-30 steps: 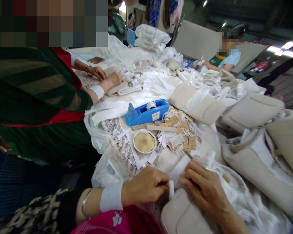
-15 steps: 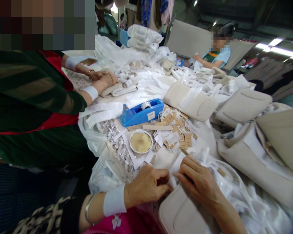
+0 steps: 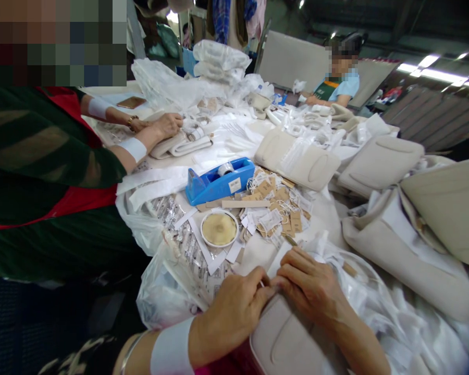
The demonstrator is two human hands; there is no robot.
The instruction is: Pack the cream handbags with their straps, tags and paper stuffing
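Note:
At the bottom centre lies a beige bag [image 3: 279, 333] with a curved seam on its face, close to my body. My left hand [image 3: 232, 307] is closed, thumb and index finger pinched at the bag's upper edge. From the other side, my right hand [image 3: 316, 286] grips the same edge with curled fingers; the two sets of fingertips meet there. A white strip [image 3: 279, 260] sticks out beyond the fingers. Just past my right knuckles shows the tip of a thin brownish object [image 3: 290, 240], whose kind I cannot make out. What lies between the fingertips is hidden.
Ahead are a round tub of yellowish paste [image 3: 219, 229], a blue tape dispenser [image 3: 221, 179] and a heap of brown tags [image 3: 277, 203]. Beige bags [image 3: 383, 164] and clear plastic [image 3: 375, 307] crowd the right. A co-worker's hands [image 3: 166, 125] work at left; another person sits behind.
My left hand has moved right and up, bringing its fingertips against my right hand's at the bag edge. The view has shifted slightly. The seated person's hands have lowered.

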